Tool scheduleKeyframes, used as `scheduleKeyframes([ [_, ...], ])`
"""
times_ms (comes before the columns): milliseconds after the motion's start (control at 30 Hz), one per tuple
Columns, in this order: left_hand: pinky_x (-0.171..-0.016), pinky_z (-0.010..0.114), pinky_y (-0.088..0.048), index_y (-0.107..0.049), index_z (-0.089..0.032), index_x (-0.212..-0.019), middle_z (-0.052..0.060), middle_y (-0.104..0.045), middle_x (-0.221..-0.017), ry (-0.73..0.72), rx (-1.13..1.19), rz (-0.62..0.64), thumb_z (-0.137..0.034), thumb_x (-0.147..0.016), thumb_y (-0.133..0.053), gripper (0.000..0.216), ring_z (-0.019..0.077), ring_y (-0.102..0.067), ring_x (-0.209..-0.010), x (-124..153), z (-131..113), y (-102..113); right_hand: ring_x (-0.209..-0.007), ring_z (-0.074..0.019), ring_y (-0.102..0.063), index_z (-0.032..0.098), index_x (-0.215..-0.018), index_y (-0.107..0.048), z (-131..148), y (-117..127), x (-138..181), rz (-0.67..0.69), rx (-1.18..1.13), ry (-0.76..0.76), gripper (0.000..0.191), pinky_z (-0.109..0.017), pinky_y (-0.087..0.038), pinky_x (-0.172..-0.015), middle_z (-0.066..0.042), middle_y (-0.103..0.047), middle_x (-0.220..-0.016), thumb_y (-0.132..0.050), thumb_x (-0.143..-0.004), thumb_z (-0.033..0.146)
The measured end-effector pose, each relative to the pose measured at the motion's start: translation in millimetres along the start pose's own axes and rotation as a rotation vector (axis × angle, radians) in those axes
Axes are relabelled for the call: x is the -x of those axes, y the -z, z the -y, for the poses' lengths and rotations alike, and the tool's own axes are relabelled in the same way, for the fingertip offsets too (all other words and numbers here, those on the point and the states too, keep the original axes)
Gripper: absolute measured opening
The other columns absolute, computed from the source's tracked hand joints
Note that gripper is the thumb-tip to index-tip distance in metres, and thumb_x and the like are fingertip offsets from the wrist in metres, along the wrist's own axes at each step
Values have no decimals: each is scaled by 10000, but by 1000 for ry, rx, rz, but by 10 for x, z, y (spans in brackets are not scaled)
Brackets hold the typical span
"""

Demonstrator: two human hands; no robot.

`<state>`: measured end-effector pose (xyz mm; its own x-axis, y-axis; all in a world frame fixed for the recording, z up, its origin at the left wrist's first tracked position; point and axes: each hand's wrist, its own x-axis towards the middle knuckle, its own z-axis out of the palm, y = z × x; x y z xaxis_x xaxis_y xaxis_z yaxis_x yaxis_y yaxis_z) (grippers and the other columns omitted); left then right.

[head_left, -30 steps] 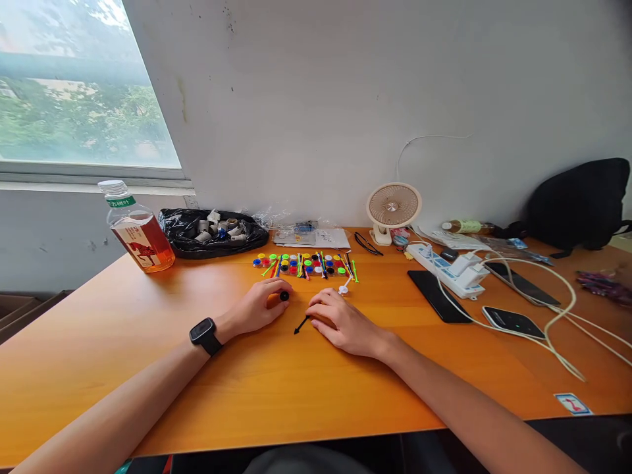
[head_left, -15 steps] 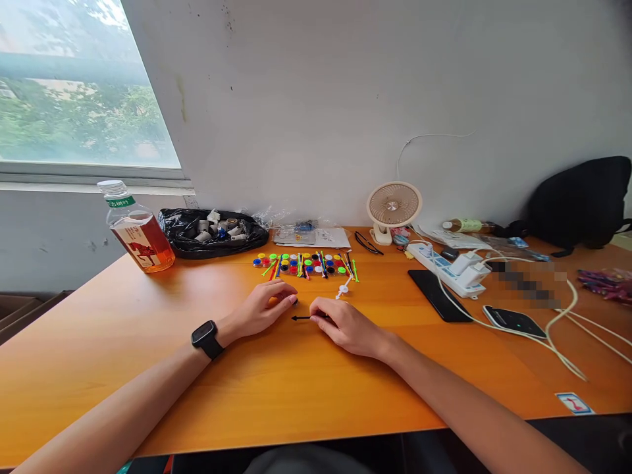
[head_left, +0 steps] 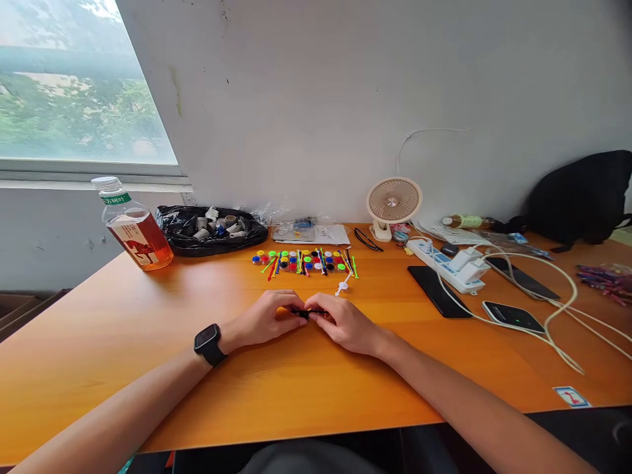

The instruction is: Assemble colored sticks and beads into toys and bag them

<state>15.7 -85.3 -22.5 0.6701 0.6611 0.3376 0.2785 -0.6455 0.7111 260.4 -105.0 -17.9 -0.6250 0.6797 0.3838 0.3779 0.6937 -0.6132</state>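
My left hand (head_left: 269, 318), with a black watch on its wrist, pinches a small black disc on the orange table (head_left: 148, 329). My right hand (head_left: 343, 322) pinches a thin black stick (head_left: 307, 313); its tip meets the disc between my fingertips. Both hands touch at the fingertips, low over the tabletop. Behind them lies a spread of coloured discs and sticks (head_left: 303, 262). A white disc on a white stick (head_left: 343, 285) lies just beyond my right hand.
A tea bottle (head_left: 131, 224) stands at the back left beside a black bag of small parts (head_left: 212, 230). A desk fan (head_left: 394, 204), power strip (head_left: 447, 263), phones (head_left: 513, 316) and cables crowd the right side. A black backpack (head_left: 577, 197) leans on the wall.
My hands have come together: the right swung the black stick round to point left and carried it to the black disc in my left fingers. The view tilted slightly down.
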Motion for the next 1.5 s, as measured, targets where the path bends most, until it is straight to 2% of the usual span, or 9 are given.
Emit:
scheduleKeyframes([
  [233,-792,268,-518,-768,-192,-1054,58,-751,-993,18,-85,-21,-316,-1002,-683,159,165,-666,-862,-13,11,4,-962,-209,-711,215,-1129,-696,-22,-15,-13,-37,-10,13,169,-331,-535,-890,-55,-769,-1071,-574,-1034,148],
  [500,-724,256,-471,-776,-186,-1076,43,-724,-910,-2,-139,40,-358,-1020,-671,209,148,-616,-795,-29,-32,12,-993,-209,-729,234,-1130,-702,-121,-102,-11,-96,-92,-35,164,-350,-571,-919,-49,-769,-1067,-580,-1036,179],
  [667,-700,254,-466,-766,-184,-1059,45,-728,-915,-10,-143,18,-401,-991,-715,233,148,-615,-778,-32,-16,5,-1027,-211,-710,213,-1035,-718,-160,-130,-19,-204,-58,-24,92,-368,-583,-935,-117,-650,-1263,-628,-1022,229],
  [767,-703,252,-468,-763,-194,-1103,42,-736,-944,-8,-156,17,-422,-931,-790,287,154,-625,-793,-22,9,0,-942,-200,-687,212,-989,-703,-136,-101,-21,-158,-40,-39,81,-343,-565,-853,-83,-683,-1093,-630,-1023,220],
  [900,-708,245,-464,-765,-194,-1065,39,-727,-935,-19,-171,19,-374,-979,-728,203,146,-623,-791,-15,19,-3,-816,-183,-639,206,-992,-703,-106,-69,-27,-105,-4,-68,52,-313,-504,-751,-39,-704,-913,-654,-1009,203],
  [1133,-650,238,-436,-721,-181,-993,34,-676,-892,-2,-142,13,-392,-1000,-676,216,127,-559,-733,-12,19,-33,-820,-179,-608,193,-932,-701,-100,-64,-31,-98,0,-43,74,-299,-471,-754,-36,-658,-913,-657,-992,183],
  [1233,-643,242,-424,-694,-181,-990,23,-645,-871,3,-154,-2,-387,-997,-666,208,125,-526,-717,-8,35,-68,-819,-183,-615,201,-986,-691,-105,-84,-30,-97,1,-59,81,-303,-469,-756,-36,-677,-925,-617,-1018,195],
  [1400,-621,244,-400,-643,-177,-927,7,-606,-832,22,-177,-42,-404,-974,-675,234,120,-487,-686,-32,63,-100,-955,-202,-654,209,-1071,-654,-142,-122,-35,-122,-39,-40,175,-328,-494,-880,-59,-709,-1029,-483,-1062,170],
  [1500,-616,239,-395,-631,-174,-915,-7,-586,-809,35,-120,-26,-433,-952,-704,272,115,-468,-677,-53,69,-80,-935,-197,-644,204,-1078,-638,-157,-122,-36,-133,-41,-62,189,-323,-489,-873,-58,-699,-1015,-460,-1052,147],
])
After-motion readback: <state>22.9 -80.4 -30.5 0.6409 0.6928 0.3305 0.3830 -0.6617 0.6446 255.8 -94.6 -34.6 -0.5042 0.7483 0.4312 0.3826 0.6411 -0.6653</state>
